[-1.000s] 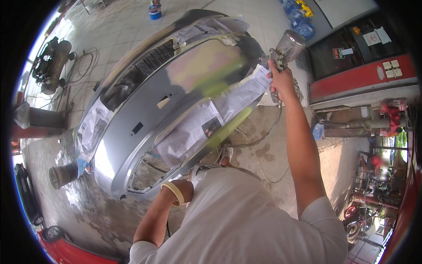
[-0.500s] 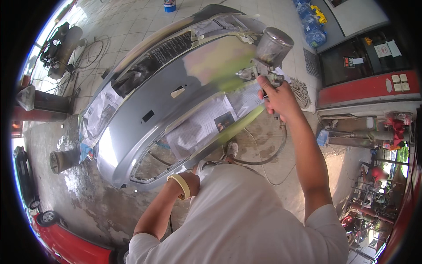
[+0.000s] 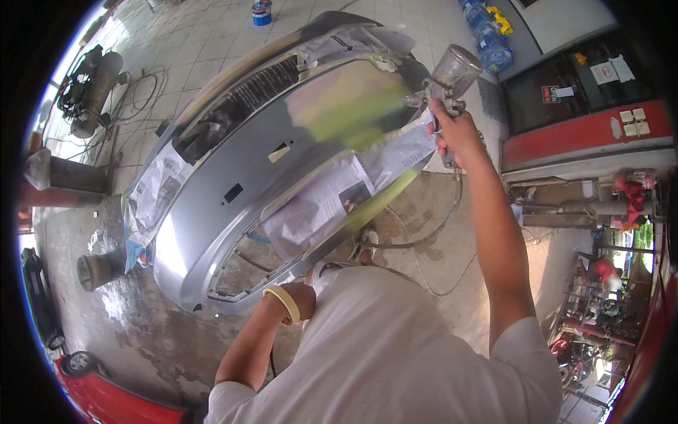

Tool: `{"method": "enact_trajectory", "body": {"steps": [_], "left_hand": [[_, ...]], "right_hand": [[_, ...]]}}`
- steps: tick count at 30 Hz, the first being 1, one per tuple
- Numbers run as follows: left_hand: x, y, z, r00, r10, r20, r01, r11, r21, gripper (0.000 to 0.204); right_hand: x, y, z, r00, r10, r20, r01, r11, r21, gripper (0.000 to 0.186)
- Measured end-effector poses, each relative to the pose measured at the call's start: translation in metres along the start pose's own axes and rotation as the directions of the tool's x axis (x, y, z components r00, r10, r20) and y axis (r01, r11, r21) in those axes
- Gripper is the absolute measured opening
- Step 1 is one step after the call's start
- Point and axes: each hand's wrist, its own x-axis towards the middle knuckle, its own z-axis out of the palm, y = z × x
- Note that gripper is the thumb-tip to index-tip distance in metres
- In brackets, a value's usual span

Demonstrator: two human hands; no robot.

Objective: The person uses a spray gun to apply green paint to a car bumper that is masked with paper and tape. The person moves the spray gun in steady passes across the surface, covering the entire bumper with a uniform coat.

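My right hand (image 3: 459, 134) is wrapped round a metal spray gun (image 3: 439, 94) with a silver paint cup (image 3: 458, 69) on top. Its nozzle points left at the right end of a car bumper (image 3: 244, 166), a short distance off. The bumper is mostly grey, with a yellow-green and beige patch (image 3: 346, 102) on its right part. Newspaper masking (image 3: 321, 201) covers its openings. From the gun's handle hangs a hose (image 3: 452, 212). My left hand (image 3: 302, 300) rests at my waist, its fingers hidden, with a roll of masking tape (image 3: 284, 302) round the wrist.
A grey cylindrical bucket (image 3: 90, 272) stands left of the bumper. Farther off are an air compressor (image 3: 95, 92), a blue can (image 3: 261, 13) and several blue water bottles (image 3: 491, 46). A red car (image 3: 116, 392) is at lower left, cluttered shelving (image 3: 600, 297) at right.
The spray gun and my right hand have shifted right along the bumper, and the cup tilts more to the right. The view has moved slightly. My left hand stays at my waist.
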Motion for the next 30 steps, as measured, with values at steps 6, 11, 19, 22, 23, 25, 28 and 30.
{"method": "enact_trajectory", "body": {"steps": [6, 11, 19, 22, 23, 25, 28, 30], "left_hand": [[-0.002, -0.01, 0.013, 1.0, -0.016, -0.012, 0.016, 0.999, -0.036, 0.024], [0.014, -0.013, 0.034, 0.876, 0.107, -0.47, -0.123, 0.992, -0.003, 0.025], [0.116, 0.072, -0.054, 0.554, 0.453, -0.698, -0.565, 0.821, 0.083, 0.094], [0.155, 0.091, -0.05, 0.588, 0.535, -0.606, -0.617, 0.782, 0.091, 0.093], [0.157, 0.093, -0.049, 0.647, 0.548, -0.53, -0.633, 0.773, 0.027, 0.092], [0.145, 0.101, -0.053, 0.731, 0.582, -0.355, -0.649, 0.754, -0.101, 0.09], [0.163, 0.095, -0.043, 0.776, 0.572, -0.265, -0.613, 0.783, -0.106, 0.086], [0.166, 0.091, -0.041, 0.796, 0.557, -0.237, -0.591, 0.801, -0.1, 0.087]], "right_hand": [[0.034, 0.009, -0.023, 0.984, 0.0, -0.178, 0.005, 1.0, 0.031, 0.046], [0.033, 0.014, -0.023, 0.973, -0.012, -0.232, 0.003, 0.999, -0.042, 0.047], [-0.018, -0.014, 0.013, 1.0, 0.0, 0.003, 0.0, 0.999, -0.037, 0.044], [-0.043, -0.018, 0.031, 0.996, -0.016, 0.089, 0.016, 1.0, -0.005, 0.043], [-0.048, -0.02, 0.038, 0.993, -0.025, 0.116, 0.024, 1.0, 0.008, 0.043], [-0.057, -0.023, 0.047, 0.981, -0.021, 0.195, 0.024, 1.0, -0.009, 0.042], [-0.071, -0.032, 0.065, 0.958, -0.038, 0.285, 0.056, 0.997, -0.054, 0.042], [-0.066, -0.035, 0.067, 0.955, -0.048, 0.294, 0.062, 0.997, -0.039, 0.044]]}}
